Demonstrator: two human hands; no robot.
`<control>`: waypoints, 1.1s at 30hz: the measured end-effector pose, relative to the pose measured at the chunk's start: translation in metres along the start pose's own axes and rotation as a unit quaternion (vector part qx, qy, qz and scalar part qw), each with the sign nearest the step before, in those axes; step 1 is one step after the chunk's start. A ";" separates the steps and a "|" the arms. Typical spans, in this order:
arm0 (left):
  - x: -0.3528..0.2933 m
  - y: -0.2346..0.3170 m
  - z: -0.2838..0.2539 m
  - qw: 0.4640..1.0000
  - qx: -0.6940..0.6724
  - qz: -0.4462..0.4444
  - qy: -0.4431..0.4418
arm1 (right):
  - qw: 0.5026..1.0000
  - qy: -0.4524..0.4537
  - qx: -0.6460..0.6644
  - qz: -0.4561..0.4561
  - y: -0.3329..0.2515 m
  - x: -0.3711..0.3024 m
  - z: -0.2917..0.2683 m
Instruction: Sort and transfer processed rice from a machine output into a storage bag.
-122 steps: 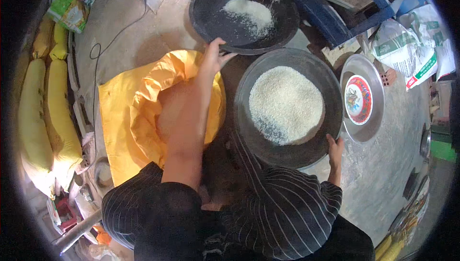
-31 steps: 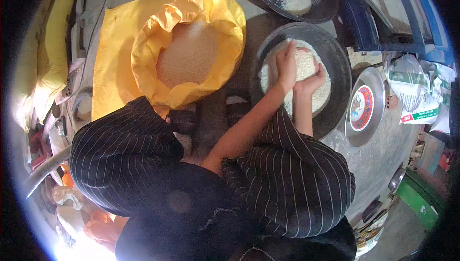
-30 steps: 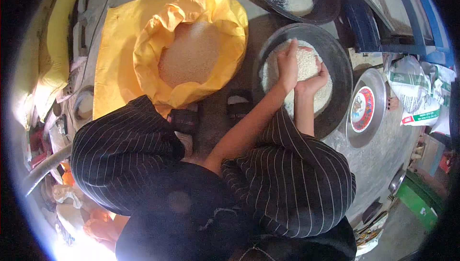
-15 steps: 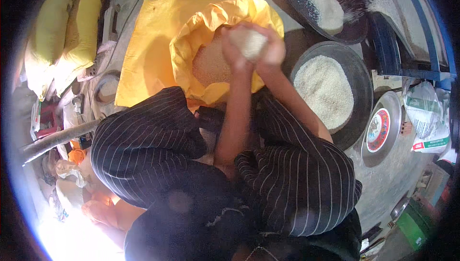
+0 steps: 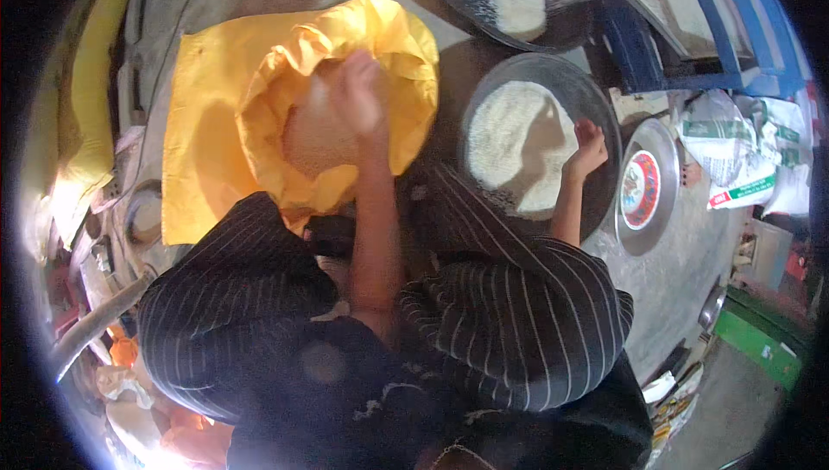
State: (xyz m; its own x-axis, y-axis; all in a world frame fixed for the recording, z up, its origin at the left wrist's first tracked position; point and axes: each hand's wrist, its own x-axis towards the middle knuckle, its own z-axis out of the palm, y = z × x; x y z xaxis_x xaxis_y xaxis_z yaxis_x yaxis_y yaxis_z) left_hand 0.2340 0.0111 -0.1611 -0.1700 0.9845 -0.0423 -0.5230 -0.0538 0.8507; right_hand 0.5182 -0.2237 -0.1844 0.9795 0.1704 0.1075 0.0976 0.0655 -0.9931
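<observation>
My left hand [image 5: 359, 94] is over the mouth of a yellow sack [image 5: 207, 133] with its rim rolled down, and motion smears its fingers. Pale brownish grain [image 5: 315, 138] fills the sack's opening; a whitish blur hangs beside the hand. To the right, my right hand [image 5: 589, 151] is above a wide black basin [image 5: 596, 99], its fingers curled closed. Whatever they may hold is hidden. White grains that look like rice [image 5: 509, 138] lie in that basin, with the hand's shadow across them.
A second dark basin [image 5: 566, 25] with white grain stands beyond, where a person's blurred hand moves. A metal tray [image 5: 658, 211] with a coloured centre lies at right, near plastic bags [image 5: 734, 151]. Full yellow sacks [image 5: 91, 99] and a pole [image 5: 99, 323] are at left.
My hands were cupped together around white grain over the sack. Now they are apart: the right has moved over the near basin, the left stays above the sack. The view has shifted right.
</observation>
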 end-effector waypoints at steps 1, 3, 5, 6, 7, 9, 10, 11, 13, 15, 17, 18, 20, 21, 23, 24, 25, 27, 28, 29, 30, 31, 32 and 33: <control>-0.023 -0.002 0.033 0.996 -0.031 -0.018 -0.076 | 0.999 0.031 0.005 0.005 0.015 0.008 -0.026; -0.073 0.002 0.088 0.972 -0.069 -0.145 -0.174 | 0.993 0.098 -0.005 0.062 0.042 0.014 -0.052; -0.114 -0.027 0.110 0.953 0.035 -0.186 -0.235 | 0.990 0.119 0.018 0.076 0.043 0.002 -0.030; -0.133 -0.051 0.116 0.936 0.142 -0.202 -0.249 | 0.992 0.106 0.012 0.072 0.044 -0.001 -0.023; -0.146 -0.080 0.115 0.929 0.250 -0.151 -0.226 | 0.994 0.086 0.008 0.069 0.045 -0.006 -0.012; -0.162 -0.121 0.105 0.908 0.357 -0.135 -0.173 | 0.989 0.057 0.054 0.127 0.041 -0.030 0.006; -0.171 -0.129 0.103 0.914 0.341 -0.165 -0.144 | 0.978 0.037 0.098 0.183 0.040 -0.035 0.007; -0.179 -0.137 0.102 0.918 0.324 -0.196 -0.114 | 0.978 0.041 0.097 0.181 0.048 -0.033 0.008; -0.178 -0.160 0.089 0.941 0.259 -0.188 -0.114 | 0.946 -0.004 0.229 0.230 0.063 -0.041 0.019; -0.166 -0.175 0.074 0.950 0.169 -0.239 -0.107 | 0.926 -0.033 0.258 0.275 0.059 -0.061 0.036; -0.179 -0.155 0.086 0.928 0.234 -0.245 -0.151 | 0.910 -0.026 0.284 0.301 0.063 -0.055 0.028; -0.178 -0.154 0.085 0.929 0.225 -0.254 -0.147 | 0.904 -0.016 0.287 0.318 0.058 -0.061 0.033; -0.174 -0.150 0.083 0.930 0.219 -0.257 -0.144 | 0.895 -0.008 0.294 0.335 0.046 -0.068 0.043; -0.170 -0.144 0.081 0.935 0.195 -0.255 -0.151 | 0.887 -0.006 0.302 0.350 0.031 -0.073 0.052; -0.174 -0.132 0.088 0.933 0.176 -0.265 -0.167 | 0.879 0.014 0.307 0.365 0.019 -0.072 0.051; -0.177 -0.120 0.098 0.935 0.094 -0.306 -0.153 | 0.878 0.004 0.323 0.354 0.012 -0.068 0.049; -0.178 -0.109 0.105 0.928 0.014 -0.346 -0.135 | 0.876 -0.006 0.339 0.344 0.004 -0.065 0.050; -0.174 -0.087 0.117 0.920 -0.002 -0.365 -0.143 | 0.884 0.000 0.336 0.326 -0.021 -0.063 0.055; -0.167 -0.074 0.121 0.915 -0.037 -0.378 -0.138 | 0.890 -0.005 0.333 0.310 -0.045 -0.067 0.066; -0.167 -0.070 0.126 0.902 -0.069 -0.405 -0.136 | 0.890 0.000 0.333 0.310 -0.057 -0.066 0.069; -0.161 -0.056 0.129 0.905 -0.069 -0.396 -0.137 | 0.894 0.000 0.334 0.300 -0.082 -0.069 0.079; -0.161 -0.048 0.133 0.898 -0.105 -0.405 -0.140 | 0.899 0.011 0.331 0.287 -0.088 -0.069 0.080; -0.159 -0.040 0.137 0.889 -0.142 -0.412 -0.142 | 0.888 -0.009 0.362 0.284 -0.086 -0.066 0.078; -0.148 -0.024 0.133 0.897 -0.138 -0.398 -0.137 | 0.882 -0.021 0.369 0.293 -0.094 -0.074 0.090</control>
State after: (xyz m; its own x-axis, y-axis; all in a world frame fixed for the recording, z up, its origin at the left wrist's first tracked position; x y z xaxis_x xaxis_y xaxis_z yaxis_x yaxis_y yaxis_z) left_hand 0.3827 -0.1114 -0.1057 0.5404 0.7314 -0.4161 -0.5808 0.6820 0.4444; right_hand 0.4204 -0.1542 -0.0943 0.8149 0.4222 -0.3972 -0.5794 0.5730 -0.5796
